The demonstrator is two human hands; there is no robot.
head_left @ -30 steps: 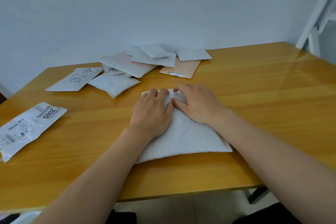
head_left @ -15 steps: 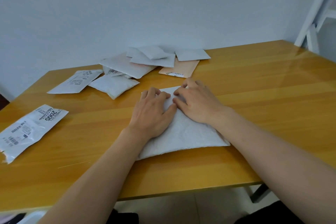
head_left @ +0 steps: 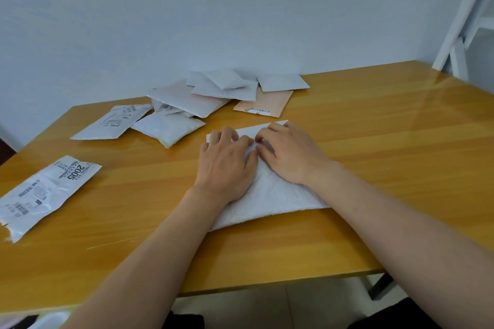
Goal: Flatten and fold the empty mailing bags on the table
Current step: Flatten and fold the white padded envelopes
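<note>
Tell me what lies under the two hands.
A white bag lies flat under the left hand and right hand. Its middle is covered, so any label there stays hidden.

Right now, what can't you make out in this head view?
- The middle of the white bubble mailer: covered by the left hand and right hand.
- Small print on the 2005 bag: too small.
- Lower bags in the back pile: overlapped by upper ones.

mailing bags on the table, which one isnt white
The peach mailing bag at the back, partly under the white bags of the pile. It alone is peach-tan; every other bag, including the one under the hands, is white.
</note>
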